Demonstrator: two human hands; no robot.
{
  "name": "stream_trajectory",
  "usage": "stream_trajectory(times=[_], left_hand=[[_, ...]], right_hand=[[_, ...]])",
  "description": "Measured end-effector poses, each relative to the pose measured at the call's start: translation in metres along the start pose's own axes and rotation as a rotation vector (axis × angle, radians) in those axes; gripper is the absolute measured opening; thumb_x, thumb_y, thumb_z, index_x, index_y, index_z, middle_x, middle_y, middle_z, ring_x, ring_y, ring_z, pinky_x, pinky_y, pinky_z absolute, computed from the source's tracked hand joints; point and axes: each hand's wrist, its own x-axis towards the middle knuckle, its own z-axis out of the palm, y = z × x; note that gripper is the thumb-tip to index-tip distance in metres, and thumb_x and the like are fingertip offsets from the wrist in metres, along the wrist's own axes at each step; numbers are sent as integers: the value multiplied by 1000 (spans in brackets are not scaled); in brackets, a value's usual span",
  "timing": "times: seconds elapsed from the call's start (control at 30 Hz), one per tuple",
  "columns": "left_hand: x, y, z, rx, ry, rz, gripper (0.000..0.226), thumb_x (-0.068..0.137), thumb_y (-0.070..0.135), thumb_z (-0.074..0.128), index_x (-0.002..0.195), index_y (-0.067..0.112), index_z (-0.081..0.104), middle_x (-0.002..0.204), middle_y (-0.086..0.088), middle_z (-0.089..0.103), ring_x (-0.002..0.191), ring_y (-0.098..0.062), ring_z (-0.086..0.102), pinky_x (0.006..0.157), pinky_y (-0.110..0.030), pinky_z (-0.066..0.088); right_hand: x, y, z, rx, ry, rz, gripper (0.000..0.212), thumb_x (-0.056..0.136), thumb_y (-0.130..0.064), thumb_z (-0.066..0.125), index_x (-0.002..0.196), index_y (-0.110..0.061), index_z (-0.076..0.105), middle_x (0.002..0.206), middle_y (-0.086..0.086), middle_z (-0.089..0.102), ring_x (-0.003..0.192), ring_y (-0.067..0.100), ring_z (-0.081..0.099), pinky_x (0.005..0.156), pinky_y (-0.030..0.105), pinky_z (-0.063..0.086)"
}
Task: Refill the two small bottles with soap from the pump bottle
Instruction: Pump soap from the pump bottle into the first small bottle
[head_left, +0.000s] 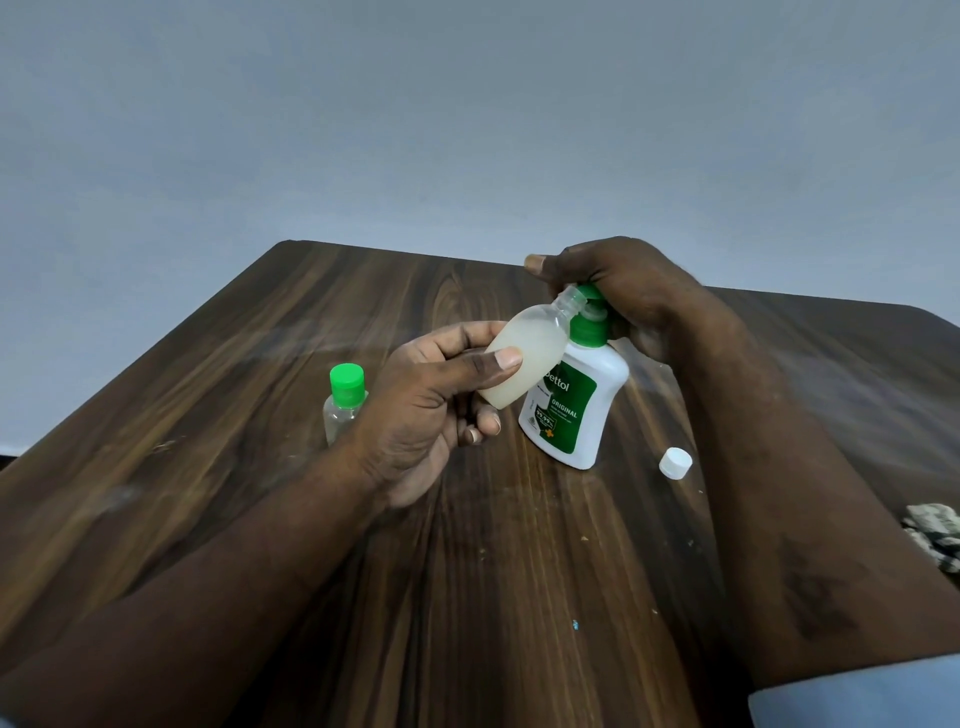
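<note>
Your left hand (436, 400) is clamped around the uncapped small bottle (524, 358), thumb across its near side and fingers behind, holding it tilted so its open neck meets the spout of the pump bottle (571, 405). The small bottle looks mostly full of pale, cloudy soap. Your right hand (618, 291) is closed down over the green pump head (589, 325), palm on top, so the spout itself is largely hidden and you cannot confirm from here that it sits squarely over the neck.

The pump bottle stands on the wooden table (260, 374) just right of centre. Near it on the right lies a white cap (675, 462), loose on the wood, likely the one for the bottle you hold. On the left, partly behind your left wrist, the second small bottle (344, 402) stands upright with its green cap on; it looks clear and empty.

You appear to be in the filling of the first bottle, close to its end. Next calls for a slow, short press or none, watching the level at the shoulder, then levelling the bottle before drawing it off the spout so nothing drips, and reaching for the white cap.
</note>
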Motion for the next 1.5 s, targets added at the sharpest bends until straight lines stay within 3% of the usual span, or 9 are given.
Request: stream_trajectory(times=[0.17, 0.5, 0.63, 0.77, 1.13, 1.5], left_hand=[[0, 0, 1, -2, 5, -4, 43, 80, 20, 71, 119, 5, 67, 79, -10, 70, 42, -10, 50, 37, -17, 33], [0, -1, 0, 0, 7, -1, 45, 80, 19, 70, 122, 4, 66, 80, -8, 70, 43, -11, 49, 37, -17, 34], [0, 1, 0, -7, 2, -3, 45, 79, 21, 71, 120, 4, 67, 80, -9, 70, 42, -11, 50, 37, -17, 33], [0, 0, 1, -5, 8, -8, 44, 80, 20, 71, 120, 4, 67, 81, -10, 70, 42, -10, 50, 38, -17, 33], [0, -1, 0, -4, 6, -6, 44, 80, 20, 70, 121, 4, 67, 82, -10, 70, 42, -11, 50, 37, -17, 34], [-1, 1, 0, -18, -8, 2, 40, 79, 20, 71, 117, 6, 69, 82, -10, 70, 42, -10, 50, 37, -17, 33]], right_hand=[[1, 3, 3, 37, -17, 37, 25, 89, -29, 81, 75, -14, 67, 73, 2, 65, 65, 18, 59, 64, 32, 50], [-1, -1, -1, 20, -21, 1, 33, 87, -38, 82, 74, -15, 62, 68, -1, 62, 55, 12, 56, 60, 27, 47], [0, 0, 1, 27, -6, 16, 29, 87, -37, 82, 83, -12, 67, 81, 4, 63, 74, 19, 56, 74, 35, 50], [0, 2, 4, 11, -7, 42, 28, 86, -35, 84, 83, -13, 68, 84, 6, 65, 77, 23, 59, 78, 39, 51], [-4, -2, 1, 31, -2, 5, 33, 88, -37, 81, 73, -15, 62, 70, 0, 62, 57, 13, 56, 60, 29, 47], [-2, 1, 3, 65, -4, 8, 30, 88, -34, 81, 71, -16, 64, 62, -4, 63, 57, 14, 56, 63, 30, 47]])
